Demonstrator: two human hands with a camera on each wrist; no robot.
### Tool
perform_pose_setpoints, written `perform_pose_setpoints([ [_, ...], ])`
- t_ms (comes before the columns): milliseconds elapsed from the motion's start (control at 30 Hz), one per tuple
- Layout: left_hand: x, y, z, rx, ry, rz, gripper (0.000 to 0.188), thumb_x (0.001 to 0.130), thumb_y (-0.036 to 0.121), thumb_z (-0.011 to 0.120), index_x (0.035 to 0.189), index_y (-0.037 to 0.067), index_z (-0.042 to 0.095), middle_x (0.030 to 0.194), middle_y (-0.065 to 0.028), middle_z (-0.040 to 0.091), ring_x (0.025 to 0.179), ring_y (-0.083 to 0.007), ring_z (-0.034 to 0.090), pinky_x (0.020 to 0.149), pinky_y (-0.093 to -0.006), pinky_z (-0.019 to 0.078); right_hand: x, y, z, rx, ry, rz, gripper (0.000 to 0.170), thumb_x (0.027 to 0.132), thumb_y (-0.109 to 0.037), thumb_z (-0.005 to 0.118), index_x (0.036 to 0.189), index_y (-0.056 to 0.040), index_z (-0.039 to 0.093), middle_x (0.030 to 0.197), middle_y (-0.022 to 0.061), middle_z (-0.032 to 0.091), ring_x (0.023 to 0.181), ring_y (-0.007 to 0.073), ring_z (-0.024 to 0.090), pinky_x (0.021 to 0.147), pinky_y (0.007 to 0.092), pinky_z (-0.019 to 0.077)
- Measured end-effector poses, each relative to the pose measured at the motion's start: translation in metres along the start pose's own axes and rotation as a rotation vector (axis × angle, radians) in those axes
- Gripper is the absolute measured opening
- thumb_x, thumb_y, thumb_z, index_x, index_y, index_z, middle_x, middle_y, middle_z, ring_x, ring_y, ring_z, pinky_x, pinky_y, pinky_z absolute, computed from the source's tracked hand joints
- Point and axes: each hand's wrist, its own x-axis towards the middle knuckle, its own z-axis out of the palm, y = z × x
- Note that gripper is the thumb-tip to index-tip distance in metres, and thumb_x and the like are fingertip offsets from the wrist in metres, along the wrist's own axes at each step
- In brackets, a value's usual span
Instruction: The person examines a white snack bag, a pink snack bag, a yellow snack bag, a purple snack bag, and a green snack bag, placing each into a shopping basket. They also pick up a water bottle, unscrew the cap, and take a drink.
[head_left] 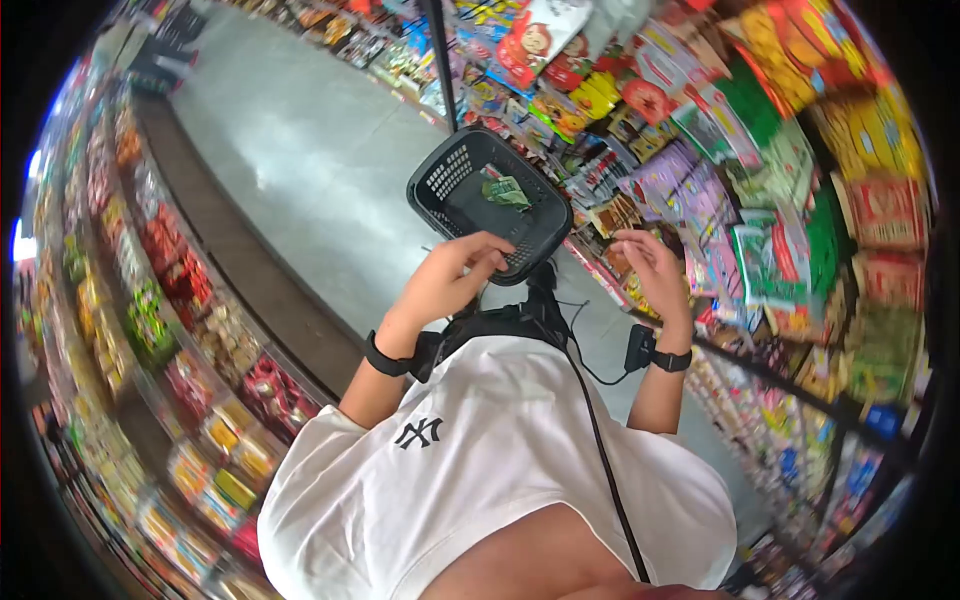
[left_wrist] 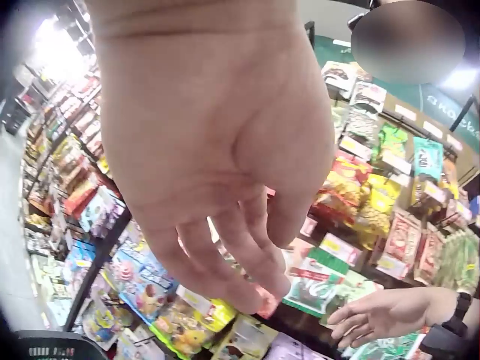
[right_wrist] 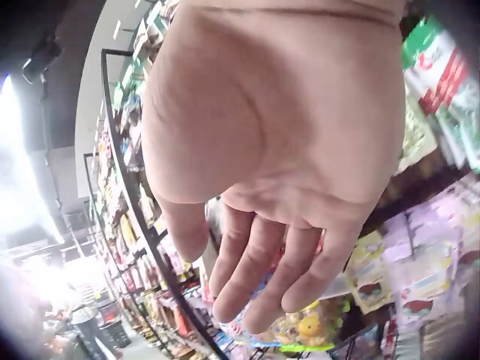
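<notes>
A black plastic basket (head_left: 468, 212) sits in front of the body, with a green packet (head_left: 507, 192) lying inside. Over its near rim my left hand (head_left: 452, 275) reaches with loosely bent fingers, and nothing shows in its grasp. In the left wrist view the fingers (left_wrist: 232, 262) hang down before the snack shelves. My right hand (head_left: 655, 275) is raised to the right of the basket, close to hanging snack bags. Its fingers (right_wrist: 262, 270) are relaxed and apart from the thumb, and the palm is bare in the right wrist view.
Racks of bagged snacks, among them purple packs (head_left: 680, 185) and green-white bags (head_left: 775, 255), rise along the right. Sloping bins of wrapped sweets (head_left: 180, 255) line the left. Grey aisle floor (head_left: 290, 120) runs between. A black cable (head_left: 600, 430) hangs down the white shirt (head_left: 480, 440).
</notes>
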Motion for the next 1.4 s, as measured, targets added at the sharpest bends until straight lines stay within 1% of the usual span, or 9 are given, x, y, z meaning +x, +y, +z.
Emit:
perform_pose_setpoints([
  [300,0.032,-0.051,0.028,0.16,0.549,-0.227,0.021,0.106,0.012,0.06,0.122,0.002,0.069,0.09,-0.0128,0.075,0.082,-0.0163,0.07,0.075,-0.0326,0.0529,0.244,0.139,0.058,-0.021,-0.565,0.241,0.031,0.105,-0.023,0.063,0.126,-0.0002,0.068,0.112,0.0084,0.074,0.095,0.0154,0.071,0.088,0.0303,0.0561],
  [400,0.037,-0.079,0.05,0.047,0.572,-0.456,0.021,0.106,0.013,0.059,0.121,0.002,0.069,0.093,-0.0138,0.076,0.083,-0.0207,0.072,0.076,-0.0339,0.0533,0.308,0.22,0.108,-0.286,-0.608,0.428,0.038,0.1,-0.027,0.068,0.128,-0.0009,0.068,0.118,0.012,0.074,0.102,0.0214,0.072,0.092,0.0332,0.0555],
  [633,0.031,-0.19,0.095,-0.155,0.48,-0.764,0.025,0.106,0.014,0.057,0.125,0.002,0.068,0.099,-0.0159,0.077,0.096,-0.029,0.076,0.086,-0.0356,0.056,0.436,0.429,0.197,-0.839,-0.657,0.396,0.078,0.079,-0.041,0.072,0.144,-0.0004,0.059,0.148,0.0266,0.056,0.139,0.04,0.054,0.115,0.0454,0.0444],
  [767,0.003,-0.254,0.111,-0.271,0.637,-0.984,0.024,0.106,0.011,0.057,0.125,0.0,0.069,0.101,-0.0139,0.078,0.095,-0.023,0.075,0.088,-0.034,0.0559,0.477,0.529,0.229,-0.899,-0.546,0.264,0.073,0.085,-0.044,0.074,0.141,0.0005,0.061,0.146,0.0256,0.057,0.137,0.0416,0.054,0.114,0.0457,0.0445],
  [833,-0.007,-0.275,0.123,-0.309,0.698,-1.088,0.026,0.11,0.013,0.053,0.124,-0.003,0.067,0.103,-0.0081,0.074,0.097,-0.0147,0.068,0.089,-0.0294,0.0542,0.495,0.547,0.238,-0.835,-0.602,0.269,0.072,0.089,-0.039,0.075,0.148,-0.0036,0.054,0.146,0.0239,0.058,0.136,0.0411,0.054,0.113,0.0461,0.045],
  [967,0.0,-0.303,0.141,-0.301,0.696,-1.1,0.024,0.107,0.011,0.057,0.124,0.0,0.069,0.102,-0.0125,0.078,0.094,-0.0214,0.074,0.088,-0.0334,0.0561,0.483,0.6,0.26,-0.831,-0.435,0.123,0.073,0.09,-0.033,0.077,0.152,-0.004,0.05,0.147,0.0248,0.056,0.128,0.0445,0.06,0.108,0.0484,0.0487],
  [1167,0.012,-0.306,0.138,-0.331,0.589,-1.05,0.028,0.109,0.013,0.054,0.128,-0.003,0.066,0.104,-0.0111,0.075,0.099,-0.0187,0.069,0.092,-0.0333,0.0537,0.492,0.561,0.284,-1.066,-0.334,0.086,0.09,0.09,-0.021,0.074,0.164,-0.0123,0.024,0.143,0.0248,0.058,0.116,0.0435,0.068,0.094,0.0538,0.0572],
  [1267,0.01,-0.305,0.138,-0.312,0.619,-1.069,0.027,0.108,0.013,0.055,0.127,-0.002,0.067,0.104,-0.0117,0.076,0.098,-0.0201,0.071,0.091,-0.0335,0.0545,0.509,0.551,0.29,-1.218,-0.328,0.093,0.05,0.096,-0.014,0.067,0.141,-0.0009,0.049,0.118,0.0238,0.073,0.103,0.0413,0.074,0.085,0.0501,0.0616],
  [1400,0.009,-0.31,0.146,-0.261,0.643,-1.026,0.025,0.106,0.011,0.057,0.125,0.0,0.07,0.102,-0.0127,0.077,0.096,-0.023,0.074,0.088,-0.0342,0.056,0.524,0.558,0.297,-1.243,-0.216,0.101,0.018,0.098,-0.008,0.06,0.107,-0.0011,0.073,0.109,0.025,0.075,0.103,0.0401,0.075,0.087,0.0514,0.061],
])
